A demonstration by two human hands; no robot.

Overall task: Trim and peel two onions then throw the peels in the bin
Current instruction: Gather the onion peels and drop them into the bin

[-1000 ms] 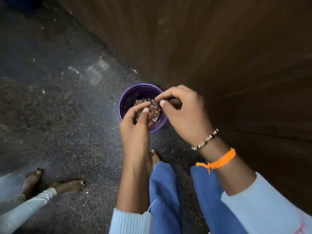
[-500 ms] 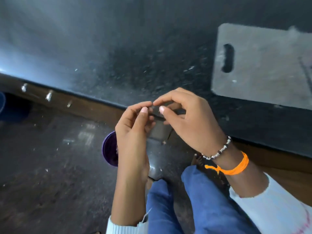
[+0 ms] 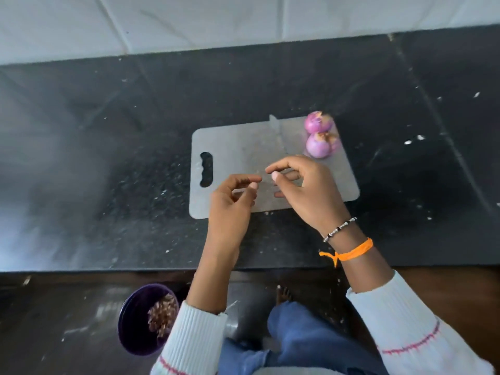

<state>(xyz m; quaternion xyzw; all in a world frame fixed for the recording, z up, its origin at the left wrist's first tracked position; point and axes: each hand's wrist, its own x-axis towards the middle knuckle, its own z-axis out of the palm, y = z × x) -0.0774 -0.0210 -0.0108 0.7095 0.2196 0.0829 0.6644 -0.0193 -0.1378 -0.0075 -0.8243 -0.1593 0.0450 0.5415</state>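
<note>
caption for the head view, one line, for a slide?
Two peeled onions sit on the grey cutting board; left hand and right hand hover empty; peels in the purple bin.

I can read no writing, label, brand, number or sign anywhere in my view. The cutting board (image 3: 243, 147), the dark counter (image 3: 108, 158), the purple bin (image 3: 132, 323) and my sleeves (image 3: 405, 328) all show me plain surfaces, and the blur hides any finer marks.
</note>
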